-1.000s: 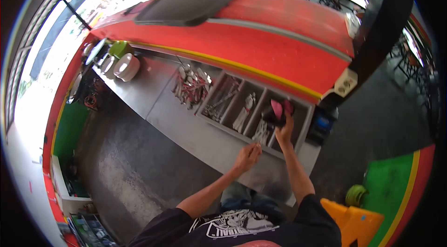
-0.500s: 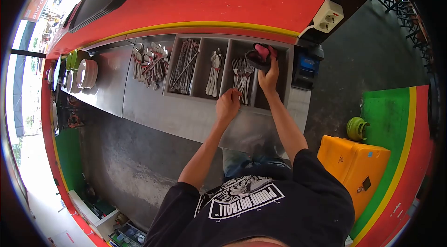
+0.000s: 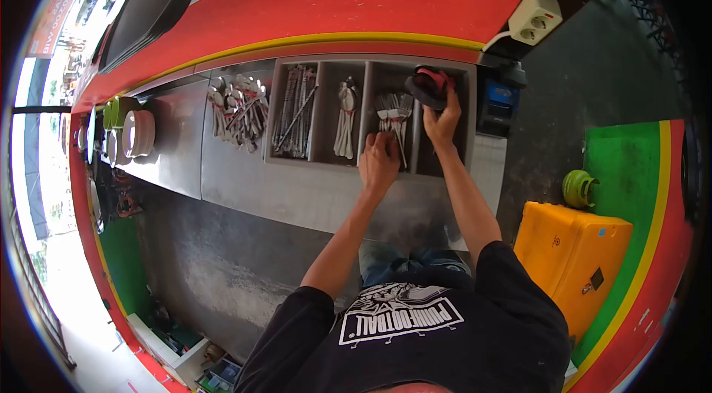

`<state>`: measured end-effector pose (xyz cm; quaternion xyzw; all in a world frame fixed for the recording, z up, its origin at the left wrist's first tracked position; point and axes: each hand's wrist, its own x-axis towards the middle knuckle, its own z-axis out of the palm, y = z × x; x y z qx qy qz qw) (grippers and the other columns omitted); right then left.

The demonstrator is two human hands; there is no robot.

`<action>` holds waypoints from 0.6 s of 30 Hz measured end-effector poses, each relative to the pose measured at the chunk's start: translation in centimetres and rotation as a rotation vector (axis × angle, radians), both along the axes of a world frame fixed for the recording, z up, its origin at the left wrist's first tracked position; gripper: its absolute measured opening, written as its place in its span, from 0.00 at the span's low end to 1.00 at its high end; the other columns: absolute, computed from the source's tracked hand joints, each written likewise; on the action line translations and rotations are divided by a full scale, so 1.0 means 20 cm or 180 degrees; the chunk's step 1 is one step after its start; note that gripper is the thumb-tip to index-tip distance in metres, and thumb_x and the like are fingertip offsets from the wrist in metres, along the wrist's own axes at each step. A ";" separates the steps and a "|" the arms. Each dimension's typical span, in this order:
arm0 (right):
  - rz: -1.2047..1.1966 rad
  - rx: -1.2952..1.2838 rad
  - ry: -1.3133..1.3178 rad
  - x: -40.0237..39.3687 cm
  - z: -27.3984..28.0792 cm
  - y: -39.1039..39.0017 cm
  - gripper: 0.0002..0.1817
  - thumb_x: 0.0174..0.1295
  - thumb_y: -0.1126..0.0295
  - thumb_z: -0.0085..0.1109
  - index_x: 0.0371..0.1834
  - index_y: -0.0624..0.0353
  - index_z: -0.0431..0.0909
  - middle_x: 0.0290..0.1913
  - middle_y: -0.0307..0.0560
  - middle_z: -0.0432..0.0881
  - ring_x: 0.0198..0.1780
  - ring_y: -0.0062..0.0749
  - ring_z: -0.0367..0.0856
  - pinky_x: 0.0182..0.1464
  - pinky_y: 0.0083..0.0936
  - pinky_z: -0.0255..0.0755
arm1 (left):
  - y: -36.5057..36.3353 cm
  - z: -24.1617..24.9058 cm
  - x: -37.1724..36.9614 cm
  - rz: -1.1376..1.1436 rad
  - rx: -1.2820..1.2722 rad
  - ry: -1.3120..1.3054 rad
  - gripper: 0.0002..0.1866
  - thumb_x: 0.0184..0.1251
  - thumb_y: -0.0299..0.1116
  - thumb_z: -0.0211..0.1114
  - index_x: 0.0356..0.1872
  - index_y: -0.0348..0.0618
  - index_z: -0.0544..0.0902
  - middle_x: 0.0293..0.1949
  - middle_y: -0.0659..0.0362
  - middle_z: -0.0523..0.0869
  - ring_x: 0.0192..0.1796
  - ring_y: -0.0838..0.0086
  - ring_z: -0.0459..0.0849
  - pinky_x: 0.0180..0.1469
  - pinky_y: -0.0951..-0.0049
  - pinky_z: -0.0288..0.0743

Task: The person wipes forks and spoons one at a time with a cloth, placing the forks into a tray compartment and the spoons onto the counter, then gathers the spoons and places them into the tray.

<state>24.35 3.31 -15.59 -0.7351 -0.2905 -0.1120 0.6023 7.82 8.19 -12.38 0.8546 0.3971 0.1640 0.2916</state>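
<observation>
Black-and-pink cloth (image 3: 432,86); silver forks (image 3: 393,115); steel-grey tray (image 3: 322,161); yellow crate (image 3: 575,259).

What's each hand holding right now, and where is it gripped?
The right hand grips a dark container with red inside by its near rim. The left hand reaches the forks; whether it grips any cannot be told.

Black T-shirt (image 3: 415,326) print: "PUNKFOOTBALL" (white letters, upside down in view); nothing else legible.

Forks (image 3: 393,107) in the tray (image 3: 320,162) (spoons (image 3: 345,120) lie left)
</observation>
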 end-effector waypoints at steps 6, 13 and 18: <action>0.0159 0.0399 -0.0047 0.00 0.05 -0.01 0.25 0.57 0.74 0.64 0.59 0.67 0.73 0.51 0.57 0.81 0.53 0.41 0.81 0.56 0.31 0.72 | 0.05 0.01 -0.08 -0.0132 -0.0525 -0.0986 0.05 0.66 0.30 0.61 0.39 0.40 0.79 0.34 0.54 0.82 0.31 0.61 0.82 0.32 0.64 0.72; 0.0025 0.0496 -0.0231 -0.20 0.18 -0.14 0.22 0.63 0.70 0.56 0.57 0.74 0.72 0.58 0.58 0.78 0.58 0.43 0.78 0.63 0.35 0.67 | 0.35 0.13 -0.35 0.0278 -0.0796 -0.1803 0.03 0.67 0.27 0.63 0.38 0.40 0.81 0.27 0.55 0.79 0.20 0.71 0.74 0.25 0.70 0.67; 0.0556 -0.0064 -0.0367 -0.49 0.11 -0.01 0.22 0.63 0.68 0.56 0.56 0.73 0.73 0.53 0.55 0.81 0.55 0.42 0.80 0.60 0.34 0.70 | 0.84 0.15 -0.72 0.1574 -0.0602 -0.1802 0.05 0.66 0.29 0.64 0.33 0.40 0.79 0.24 0.58 0.79 0.20 0.76 0.71 0.24 0.73 0.65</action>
